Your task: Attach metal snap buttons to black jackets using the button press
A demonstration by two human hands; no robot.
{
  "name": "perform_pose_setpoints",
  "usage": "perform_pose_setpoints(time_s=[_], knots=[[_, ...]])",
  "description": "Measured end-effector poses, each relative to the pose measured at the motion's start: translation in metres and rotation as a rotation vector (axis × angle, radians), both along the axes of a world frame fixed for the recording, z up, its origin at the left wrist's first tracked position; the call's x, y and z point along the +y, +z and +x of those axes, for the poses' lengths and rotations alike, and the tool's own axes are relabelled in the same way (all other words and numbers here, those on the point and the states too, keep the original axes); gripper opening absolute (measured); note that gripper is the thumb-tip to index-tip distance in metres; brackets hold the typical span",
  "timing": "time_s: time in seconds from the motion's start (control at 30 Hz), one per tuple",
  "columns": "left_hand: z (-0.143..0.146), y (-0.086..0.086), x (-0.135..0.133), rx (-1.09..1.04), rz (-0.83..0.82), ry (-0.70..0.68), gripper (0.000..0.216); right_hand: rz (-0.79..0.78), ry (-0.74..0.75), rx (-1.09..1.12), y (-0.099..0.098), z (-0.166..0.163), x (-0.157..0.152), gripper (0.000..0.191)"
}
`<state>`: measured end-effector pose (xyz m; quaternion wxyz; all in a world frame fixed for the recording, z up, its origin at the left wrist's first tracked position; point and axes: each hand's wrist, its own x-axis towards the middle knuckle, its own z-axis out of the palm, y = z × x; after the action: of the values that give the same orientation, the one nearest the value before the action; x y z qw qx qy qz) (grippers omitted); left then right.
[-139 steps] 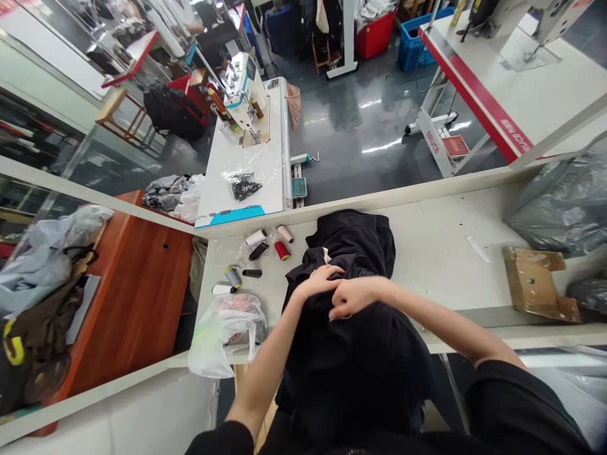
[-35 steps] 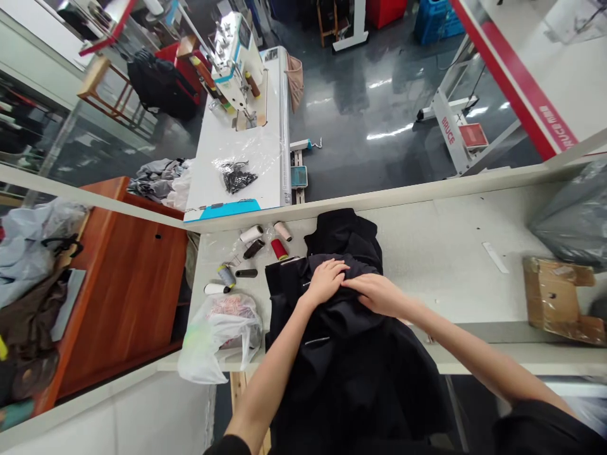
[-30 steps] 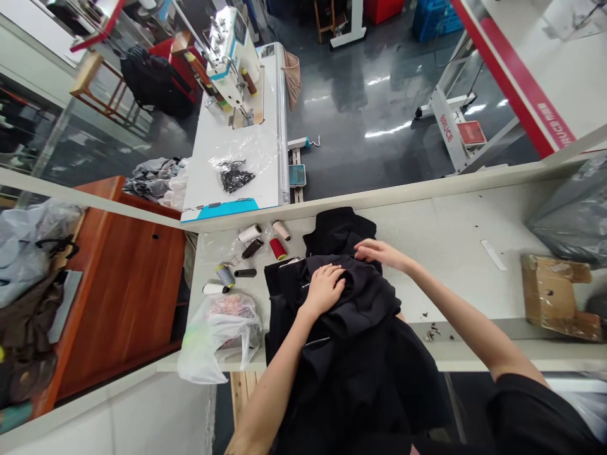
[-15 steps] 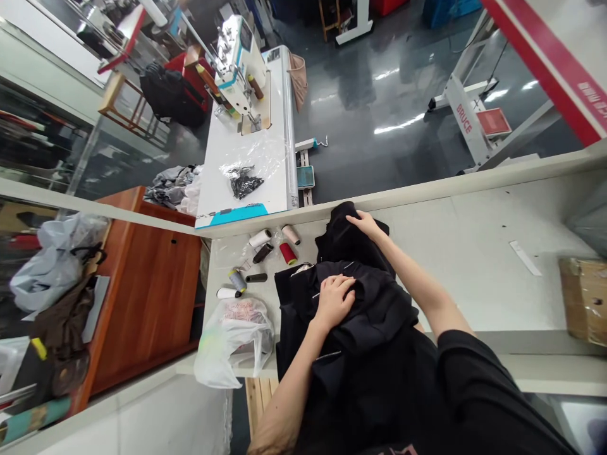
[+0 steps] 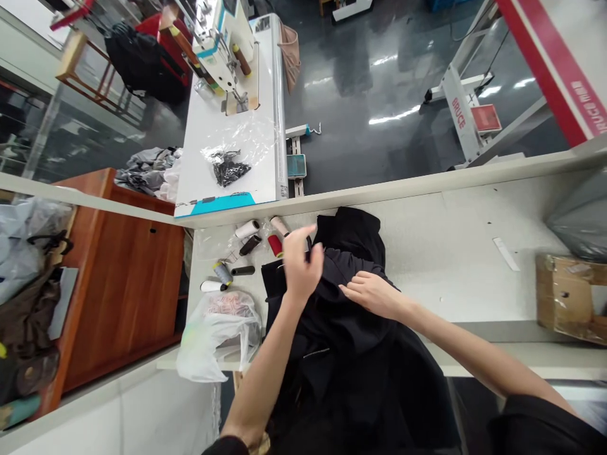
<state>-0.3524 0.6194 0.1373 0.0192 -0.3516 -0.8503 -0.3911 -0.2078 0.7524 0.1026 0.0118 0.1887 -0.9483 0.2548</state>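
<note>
A black garment [image 5: 351, 328] lies bunched on the grey-white worktable [image 5: 450, 253] and hangs over its near edge toward me. My left hand [image 5: 300, 265] is raised over the garment's upper left part, fingers closed on a dark fold of the cloth, slightly smeared by motion. My right hand [image 5: 370, 294] rests on the garment's middle with fingers stretched out toward the left, holding nothing. A short zipper [image 5: 313, 352] shows lower on the cloth.
Several thread spools [image 5: 246, 243] lie left of the garment, above a clear plastic bag [image 5: 215, 335]. Torn cardboard [image 5: 566, 300] and a grey plastic bag [image 5: 581, 218] sit at the right. Beyond are a sewing machine [image 5: 219, 38] on its table and a wooden cabinet [image 5: 118, 278].
My left hand has lifted off the garment's middle and moved up-left, pinching cloth. My right hand has pulled back from the garment's far edge to its middle.
</note>
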Motion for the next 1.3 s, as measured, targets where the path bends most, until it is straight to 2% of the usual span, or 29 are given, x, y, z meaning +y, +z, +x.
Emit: perform_pose_setpoints(time_s=[0.07, 0.1, 0.13, 0.2, 0.23, 0.27, 0.3, 0.33, 0.37, 0.4, 0.53, 0.67, 0.77, 0.83, 0.9, 0.93, 1.0, 1.07, 1.1, 1.17, 1.23, 1.3], knots=[[-0.007, -0.020, 0.016, -0.133, -0.291, -0.210, 0.026, -0.150, -0.102, -0.062, -0.010, -0.008, 0.007, 0.027], [-0.005, -0.033, 0.018, -0.231, -0.423, -0.251, 0.021, -0.260, -0.141, -0.123, -0.017, -0.013, 0.015, 0.025], [-0.001, -0.045, 0.018, -0.303, -0.507, -0.259, 0.022, -0.385, -0.164, -0.205, -0.025, -0.019, 0.025, 0.024], [0.010, -0.065, 0.009, -0.330, -0.553, -0.239, 0.027, -0.609, -0.280, -0.392, -0.043, -0.033, 0.050, 0.028], [0.016, -0.070, 0.003, -0.311, -0.550, -0.227, 0.028, -0.669, -0.435, -0.464, -0.053, -0.040, 0.064, 0.032], [0.020, -0.072, -0.003, -0.284, -0.543, -0.219, 0.028, -0.678, -0.674, -0.504, -0.062, -0.047, 0.078, 0.036], [0.024, -0.072, -0.007, -0.259, -0.543, -0.217, 0.028, -0.645, -0.927, -0.505, -0.071, -0.054, 0.089, 0.040], [0.026, -0.070, -0.010, -0.241, -0.550, -0.218, 0.029, -0.607, -1.114, -0.497, -0.079, -0.060, 0.099, 0.043], [0.027, -0.068, -0.012, -0.228, -0.558, -0.215, 0.030, -0.572, -1.245, -0.484, -0.086, -0.066, 0.106, 0.047], [0.028, -0.066, -0.013, -0.219, -0.565, -0.208, 0.030, -0.555, -1.302, -0.476, -0.092, -0.070, 0.111, 0.050], [0.025, -0.066, -0.011, -0.217, -0.582, -0.186, 0.030, -0.550, -1.320, -0.435, -0.102, -0.091, 0.112, 0.047], [0.021, -0.071, -0.013, -0.249, -0.546, -0.184, 0.034, -0.523, -1.202, -0.297, -0.089, -0.100, 0.089, 0.032], [0.016, -0.066, -0.016, -0.317, -0.461, -0.143, 0.064, -0.533, -0.907, -0.202, -0.068, -0.069, 0.054, 0.019], [0.012, -0.058, -0.017, -0.350, -0.477, -0.173, 0.081, -0.506, -0.514, -0.091, -0.054, -0.035, 0.031, 0.023], [0.007, -0.050, -0.014, -0.316, -0.562, -0.297, 0.078, -0.470, -0.343, -0.036, -0.043, -0.006, 0.021, 0.029], [0.006, -0.047, -0.012, -0.278, -0.600, -0.361, 0.070, -0.455, -0.309, -0.038, -0.039, 0.002, 0.021, 0.031], [0.005, -0.047, -0.007, -0.212, -0.615, -0.411, 0.052, -0.470, -0.294, -0.111, -0.037, 0.004, 0.031, 0.031], [0.007, -0.050, -0.005, -0.198, -0.586, -0.358, 0.040, -0.569, -0.311, -0.271, -0.045, -0.012, 0.050, 0.039], [0.009, -0.053, -0.005, -0.206, -0.572, -0.330, 0.038, -0.609, -0.374, -0.356, -0.052, -0.025, 0.060, 0.044], [0.013, -0.058, -0.007, -0.218, -0.546, -0.295, 0.037, -0.597, -0.604, -0.478, -0.071, -0.052, 0.082, 0.048], [0.016, -0.061, -0.010, -0.217, -0.519, -0.278, 0.036, -0.457, -0.887, -0.503, -0.094, -0.075, 0.099, 0.040], [0.018, -0.063, -0.013, -0.221, -0.496, -0.260, 0.035, -0.364, -1.040, -0.529, -0.116, -0.092, 0.110, 0.044]])
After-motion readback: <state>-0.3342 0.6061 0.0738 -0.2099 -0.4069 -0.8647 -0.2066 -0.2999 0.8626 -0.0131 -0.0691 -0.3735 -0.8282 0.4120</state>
